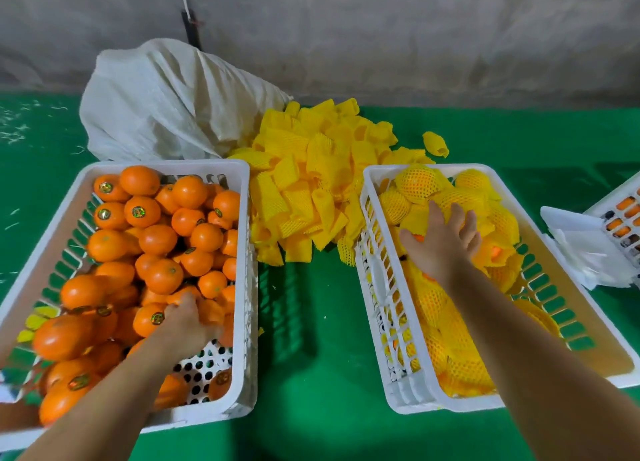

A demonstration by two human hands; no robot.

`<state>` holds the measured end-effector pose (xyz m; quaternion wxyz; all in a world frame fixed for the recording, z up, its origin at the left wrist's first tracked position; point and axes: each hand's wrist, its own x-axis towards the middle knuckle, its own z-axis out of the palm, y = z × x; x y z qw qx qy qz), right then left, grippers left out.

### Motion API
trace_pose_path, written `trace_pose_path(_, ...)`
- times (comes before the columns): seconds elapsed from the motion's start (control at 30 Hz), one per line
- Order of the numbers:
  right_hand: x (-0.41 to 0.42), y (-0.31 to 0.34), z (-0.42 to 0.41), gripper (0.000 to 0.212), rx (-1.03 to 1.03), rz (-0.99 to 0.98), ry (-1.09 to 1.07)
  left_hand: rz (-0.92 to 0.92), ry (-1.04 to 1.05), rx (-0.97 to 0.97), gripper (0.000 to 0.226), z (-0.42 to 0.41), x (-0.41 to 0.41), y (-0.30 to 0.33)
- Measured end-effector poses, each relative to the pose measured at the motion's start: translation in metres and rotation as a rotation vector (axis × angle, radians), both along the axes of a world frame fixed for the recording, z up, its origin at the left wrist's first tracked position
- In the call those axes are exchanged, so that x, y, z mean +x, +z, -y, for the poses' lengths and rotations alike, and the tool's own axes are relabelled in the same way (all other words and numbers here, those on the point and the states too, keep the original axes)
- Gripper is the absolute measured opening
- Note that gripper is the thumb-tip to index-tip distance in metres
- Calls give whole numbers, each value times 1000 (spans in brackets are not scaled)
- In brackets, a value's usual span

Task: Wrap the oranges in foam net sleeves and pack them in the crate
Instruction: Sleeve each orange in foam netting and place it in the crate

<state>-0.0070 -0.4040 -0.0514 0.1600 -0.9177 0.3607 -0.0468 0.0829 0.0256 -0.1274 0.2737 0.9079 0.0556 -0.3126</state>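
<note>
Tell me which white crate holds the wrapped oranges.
The right crate, under the right hand: its fruit sits in yellow foam net sleeves. The left crate holds bare oranges, where the left hand reaches.

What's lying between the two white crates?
In the head view, a heap of yellow foam net sleeves lies between the far ends of the left crate and right crate; nearer, bare green tabletop.

Fruit packing shed; white crates [221,169] of oranges [162,239], foam sleeve pile [304,190], green-covered bench [311,322], bare concrete wall [381,27]
</note>
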Motion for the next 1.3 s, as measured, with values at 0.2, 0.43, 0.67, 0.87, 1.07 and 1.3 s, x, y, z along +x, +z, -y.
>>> trace_pose_path(0.2,31,-8,-58,76,39,236,570,469,505,-800,59,39,-38,59)
trace_pose_path(0.43,104,-38,-62,45,-183,-287,758,836,-47,-553,68,84,-70,67)
trace_pose_path(0.67,135,-47,-61,27,-148,-307,687,975,-825,1,84,97,-63,52)
trace_pose_path(0.87,136,-47,-59,30,-138,-309,719,894,-609,-117,73,93,-61,52)
trace_pose_path(1.07,112,-50,-78,27,86,69,657,788,-459,-313,68,93,-60,56)
trace_pose_path(1.3,24,-49,-112,40,272,531,488,659,-114,-686,63,89,-58,68)
